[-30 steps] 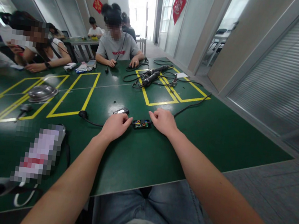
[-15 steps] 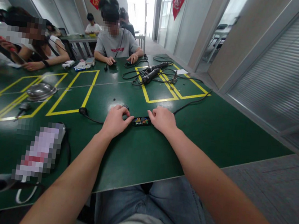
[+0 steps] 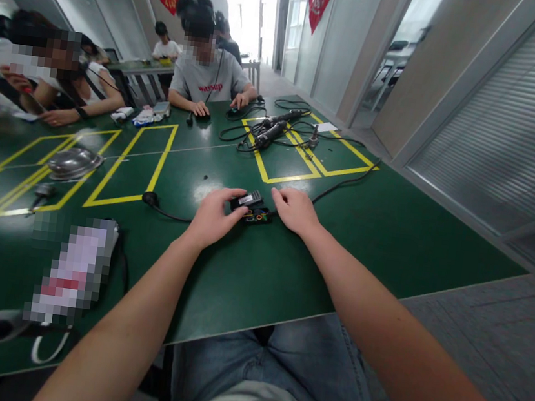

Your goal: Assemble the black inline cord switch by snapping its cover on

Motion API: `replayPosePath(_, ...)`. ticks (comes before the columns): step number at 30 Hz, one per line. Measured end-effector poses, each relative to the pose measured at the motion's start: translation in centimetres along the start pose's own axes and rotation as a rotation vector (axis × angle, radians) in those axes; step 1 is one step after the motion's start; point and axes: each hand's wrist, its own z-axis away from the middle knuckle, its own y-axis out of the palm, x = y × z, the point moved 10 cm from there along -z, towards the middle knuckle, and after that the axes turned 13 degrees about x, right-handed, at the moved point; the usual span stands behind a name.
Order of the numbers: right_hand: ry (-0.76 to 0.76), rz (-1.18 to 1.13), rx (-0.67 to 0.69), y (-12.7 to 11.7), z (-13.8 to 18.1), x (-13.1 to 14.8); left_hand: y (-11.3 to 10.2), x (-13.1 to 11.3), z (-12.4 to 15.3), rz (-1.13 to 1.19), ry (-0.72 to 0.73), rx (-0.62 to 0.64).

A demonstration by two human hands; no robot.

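Observation:
My left hand (image 3: 214, 217) grips a black cover (image 3: 248, 199) with a pale label between thumb and fingers. The cover is tilted just above and behind an open black housing (image 3: 258, 217). Coloured wires and small round parts show inside that housing, which lies on the green table. My right hand (image 3: 294, 210) is closed at the housing's right end; what its fingers pinch is hidden. A black cable (image 3: 342, 185) runs out from behind this hand. Left of my left hand, another cable ends in a black plug (image 3: 150, 198).
Ahead are black tools with tangled cables (image 3: 273, 133) inside yellow tape outlines. A metal bowl (image 3: 74, 162) and a small metal part (image 3: 43, 192) lie to the left. A blurred-out pale object (image 3: 76, 268) rests near my left forearm. Co-workers (image 3: 209, 76) sit across the table.
The cover has come into view in my left hand, over the back of the housing. The housing has shifted slightly to the right. My right hand has moved very little.

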Motion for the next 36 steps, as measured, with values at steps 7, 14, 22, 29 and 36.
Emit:
replayPosePath(7,0.0,-0.051,0.028,0.3,0.0,0.1,1.9,-2.0,0.1,0.003,0.148,0.121)
replayPosePath(14,-0.001,-0.074,0.053,0.6,0.0,0.1,1.9,-1.4,0.1,0.009,0.115,0.114)
replayPosePath(22,-0.026,-0.094,0.058,0.3,0.1,0.7,1.9,-1.1,0.0,0.015,0.087,0.11)
replayPosePath(29,-0.038,-0.079,0.076,0.4,0.2,0.9,1.8,-1.2,0.1,0.051,0.079,0.107)
replayPosePath(36,-0.051,-0.035,0.09,0.6,0.2,0.8,2.1,-0.8,-0.2,0.154,0.05,0.103)
